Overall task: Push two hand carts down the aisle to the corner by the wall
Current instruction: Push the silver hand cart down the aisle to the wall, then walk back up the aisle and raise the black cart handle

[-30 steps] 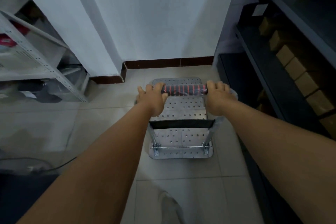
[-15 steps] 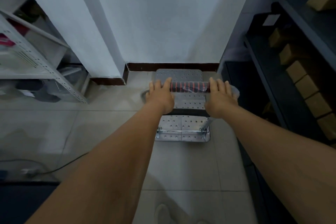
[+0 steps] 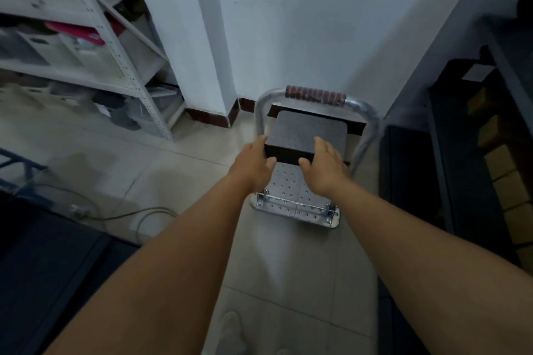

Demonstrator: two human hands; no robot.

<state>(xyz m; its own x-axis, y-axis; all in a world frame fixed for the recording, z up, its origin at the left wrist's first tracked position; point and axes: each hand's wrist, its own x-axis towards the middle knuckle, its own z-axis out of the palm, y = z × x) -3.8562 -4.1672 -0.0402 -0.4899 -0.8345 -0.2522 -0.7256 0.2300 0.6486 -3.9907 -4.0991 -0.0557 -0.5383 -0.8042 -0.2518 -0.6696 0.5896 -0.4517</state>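
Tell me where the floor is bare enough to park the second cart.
Bare tile lies left of the silver perforated hand cart, bordered by the white metal shelving and the grey floor cable. More bare tile runs behind the cart toward the person. On the cart's right it is crowded: the dark shelf unit stands close alongside.

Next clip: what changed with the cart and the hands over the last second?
Both hands let go of the red-and-black wrapped handle, which has swung forward toward the white wall. The left hand and right hand now reach at the dark grey block lying on the perforated silver hand cart, the left touching its corner. The cart has rolled up to the wall. Both shelving units stayed put.
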